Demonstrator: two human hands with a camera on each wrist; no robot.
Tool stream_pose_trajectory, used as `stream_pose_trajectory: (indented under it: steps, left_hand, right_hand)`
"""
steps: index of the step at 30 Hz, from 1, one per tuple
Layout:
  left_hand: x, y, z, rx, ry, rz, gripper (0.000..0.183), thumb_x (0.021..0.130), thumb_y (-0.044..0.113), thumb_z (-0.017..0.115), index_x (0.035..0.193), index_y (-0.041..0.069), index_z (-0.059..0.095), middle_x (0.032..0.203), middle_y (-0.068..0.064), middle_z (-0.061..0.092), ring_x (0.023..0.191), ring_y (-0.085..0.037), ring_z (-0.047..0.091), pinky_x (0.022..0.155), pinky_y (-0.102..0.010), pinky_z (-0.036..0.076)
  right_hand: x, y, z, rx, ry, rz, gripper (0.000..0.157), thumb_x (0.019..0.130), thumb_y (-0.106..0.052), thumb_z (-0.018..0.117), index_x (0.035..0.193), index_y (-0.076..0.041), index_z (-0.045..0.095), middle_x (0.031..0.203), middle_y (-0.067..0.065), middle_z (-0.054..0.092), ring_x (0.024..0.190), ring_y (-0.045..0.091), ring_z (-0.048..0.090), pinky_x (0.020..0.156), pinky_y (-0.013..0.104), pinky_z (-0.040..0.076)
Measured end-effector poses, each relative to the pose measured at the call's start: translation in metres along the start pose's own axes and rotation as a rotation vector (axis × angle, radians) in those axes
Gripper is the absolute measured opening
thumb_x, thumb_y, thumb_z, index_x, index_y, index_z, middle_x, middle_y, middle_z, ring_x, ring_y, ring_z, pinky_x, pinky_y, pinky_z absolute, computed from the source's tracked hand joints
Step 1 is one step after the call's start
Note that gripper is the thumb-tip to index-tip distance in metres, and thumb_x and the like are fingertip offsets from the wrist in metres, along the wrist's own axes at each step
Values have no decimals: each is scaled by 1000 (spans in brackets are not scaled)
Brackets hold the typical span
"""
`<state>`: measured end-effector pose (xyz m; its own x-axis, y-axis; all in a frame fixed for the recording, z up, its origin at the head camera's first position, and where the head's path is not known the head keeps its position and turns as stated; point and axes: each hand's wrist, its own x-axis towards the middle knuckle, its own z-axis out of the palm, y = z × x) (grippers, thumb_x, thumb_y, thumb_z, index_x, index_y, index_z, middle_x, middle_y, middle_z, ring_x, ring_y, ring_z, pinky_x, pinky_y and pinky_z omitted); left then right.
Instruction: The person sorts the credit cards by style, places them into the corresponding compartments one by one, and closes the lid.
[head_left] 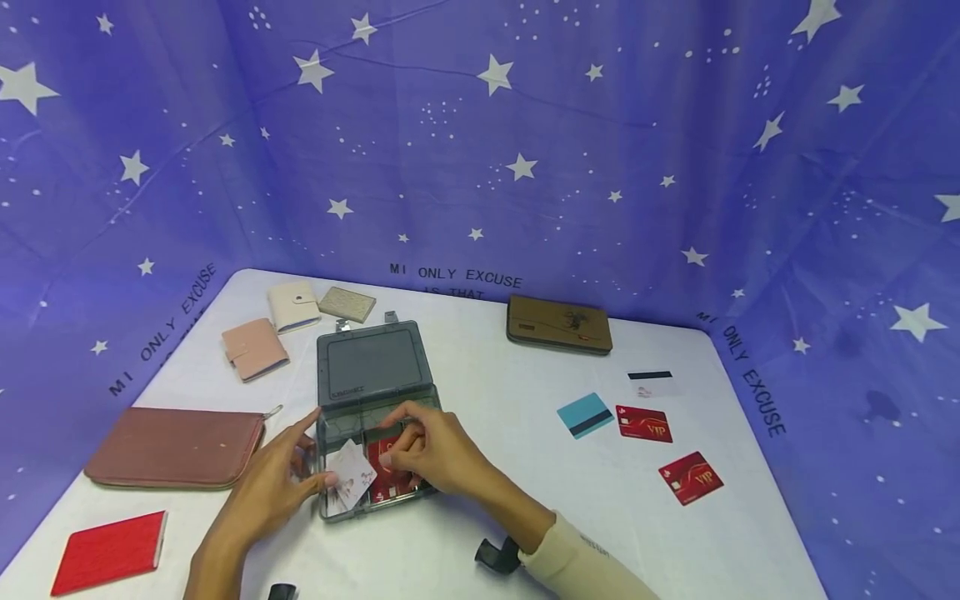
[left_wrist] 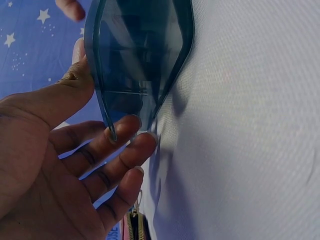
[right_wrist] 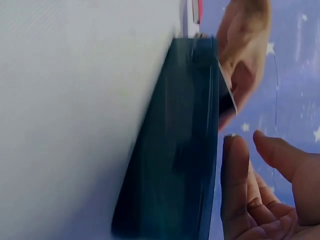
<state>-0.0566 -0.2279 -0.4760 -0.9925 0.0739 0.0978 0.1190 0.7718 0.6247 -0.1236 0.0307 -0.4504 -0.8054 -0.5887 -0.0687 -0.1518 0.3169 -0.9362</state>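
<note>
A dark translucent plastic box (head_left: 375,362) lies with its lid folded back. Inside, white cards (head_left: 348,479) with faint print sit at odd angles in the left compartment, and red cards (head_left: 386,471) lie in the right one. My left hand (head_left: 273,483) holds the box's left side, thumb at the rim by the white cards; the left wrist view shows fingertips (left_wrist: 145,142) against the box wall. Over the right compartment is my right hand (head_left: 435,450), its thumb near the red cards. In the right wrist view its thumb and fingers stand apart with nothing visible between them.
Right of the box lie a blue card (head_left: 585,414), two red VIP cards (head_left: 643,424) and a clear card (head_left: 651,384). Behind is a brown wallet (head_left: 558,325). Leftward are a zip wallet (head_left: 172,446), pink (head_left: 255,348), cream (head_left: 293,305) and beige (head_left: 347,304) holders, and a red booklet (head_left: 108,552).
</note>
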Motion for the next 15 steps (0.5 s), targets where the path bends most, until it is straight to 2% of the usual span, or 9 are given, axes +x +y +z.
stream_pose_trajectory:
  steps: [4,7,11,15]
  left_hand:
    - [1,2,0,3,-17,-9,95,77,42,83,155,17,36,110,-4,64,85,-11,56,69,-30,45]
    - [1,2,-2,4,-28,-19,96,77,44,82,155,17,35,112,-5,64,87,-12,57,69,-31,45]
    - [1,2,-5,5,-23,-18,95,78,44,82,155,16,35,111,-5,63,87,-13,57,69,-31,45]
    - [2,3,-2,-5,-31,-14,94,78,43,83,155,16,35,111,-5,63,87,-13,57,69,-30,45]
  right_hand:
    - [-8,8,-20,-5,19,-5,38,86,-15,79,120,-9,63,80,0,73,59,27,68,52,43,56]
    - [-15,10,-27,-10,-31,-17,38,87,-19,79,121,-10,64,86,-3,75,66,29,70,54,44,57]
    - [-18,2,-14,-36,-96,-32,39,87,-26,78,120,-10,65,87,-5,76,67,26,71,52,38,57]
    - [-10,-8,11,-55,-37,7,37,88,-27,78,117,-9,64,76,1,74,51,22,66,43,34,53]
